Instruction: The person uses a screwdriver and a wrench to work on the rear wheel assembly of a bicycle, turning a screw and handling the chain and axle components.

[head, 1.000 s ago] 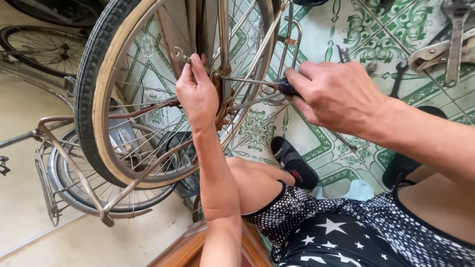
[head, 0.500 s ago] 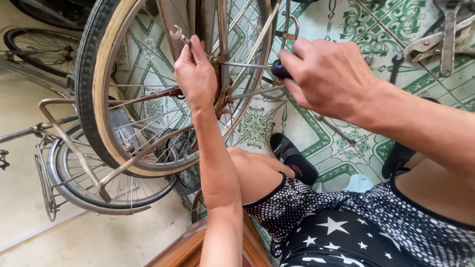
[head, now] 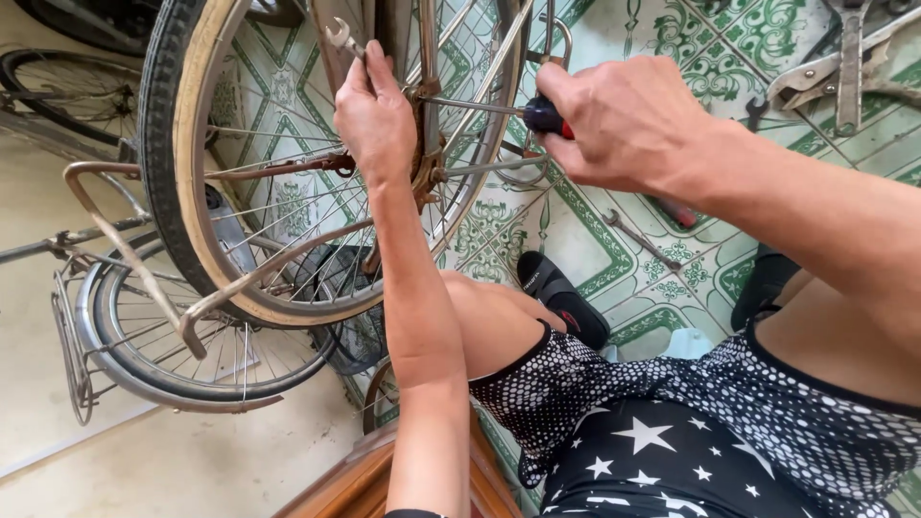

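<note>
The 2 hands work at 1 rusty hub (head: pixel 422 173) of the cream-rimmed, black-tyred bicycle wheel (head: pixel 192 192). The left hand (head: pixel 374 120) grips 1 small steel open-end spanner (head: pixel 339 36); the right hand (head: pixel 624 120) clasps 1 black-and-red-handled screwdriver (head: pixel 537 113). Spokes crowd both tools. Beyond lie 1 loose spanner (head: pixel 641 240) and 1 second wheel (head: pixel 153 355).

Bare forearms, no sleeves — black shorts (head: pixel 672 432) with white dots and stars, black sandal (head: pixel 561 293).
</note>
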